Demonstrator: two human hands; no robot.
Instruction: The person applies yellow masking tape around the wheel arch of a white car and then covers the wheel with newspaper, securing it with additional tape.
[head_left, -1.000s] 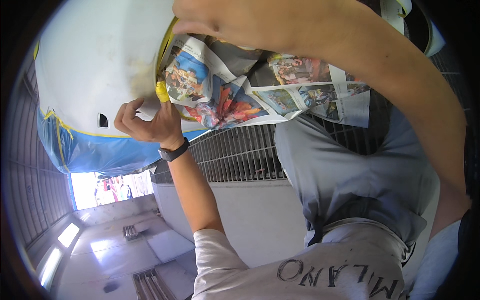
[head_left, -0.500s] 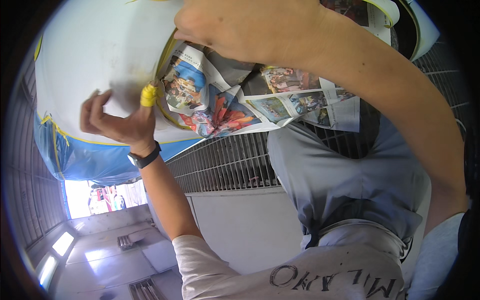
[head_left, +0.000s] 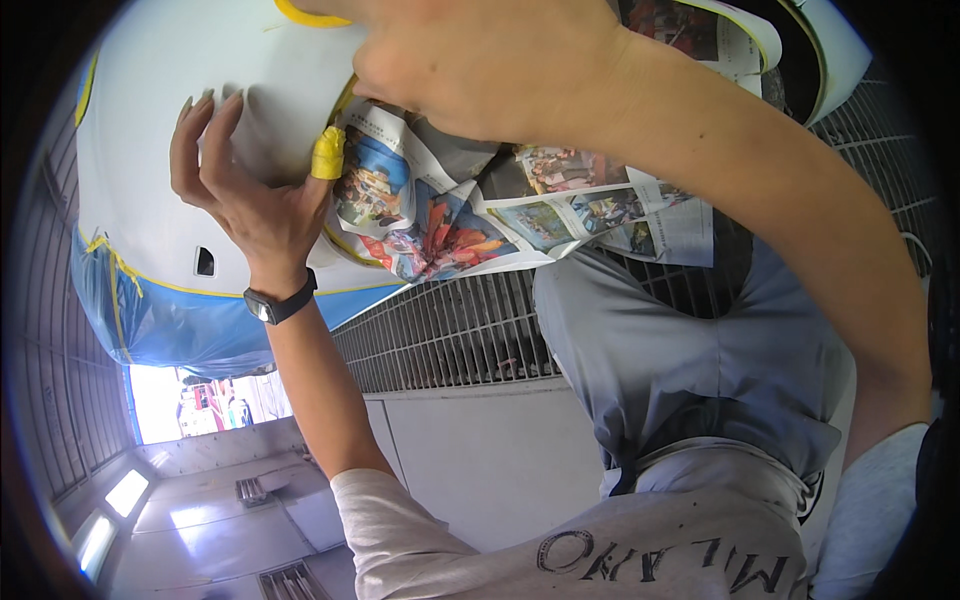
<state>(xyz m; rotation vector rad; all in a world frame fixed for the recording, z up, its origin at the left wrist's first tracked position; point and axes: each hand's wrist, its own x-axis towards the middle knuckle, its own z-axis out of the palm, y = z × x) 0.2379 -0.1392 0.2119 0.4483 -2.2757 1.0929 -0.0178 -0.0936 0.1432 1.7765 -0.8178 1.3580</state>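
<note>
A white curved vehicle body panel fills the upper left. Crumpled newspaper lines its curved edge, joined there by a strip of yellow masking tape. My left hand rests against the panel with fingers spread. Its thumb, wrapped in yellow tape, presses near the newspaper's edge. My right hand is closed at the top, knuckles over the newspaper. A loop of yellow masking tape runs into it; its fingertips are partly hidden beyond the frame.
Blue plastic sheeting covers the panel's lower part. Below lies metal floor grating, beside a pale floor plate. A white curved piece with a yellow taped edge stands at upper right. My bent knee is close to the newspaper.
My left hand has moved up along the panel edge, its fingers lifting and straightening. A small dark opening in the panel now shows. More of the yellow tape loop is visible beside my right hand.
</note>
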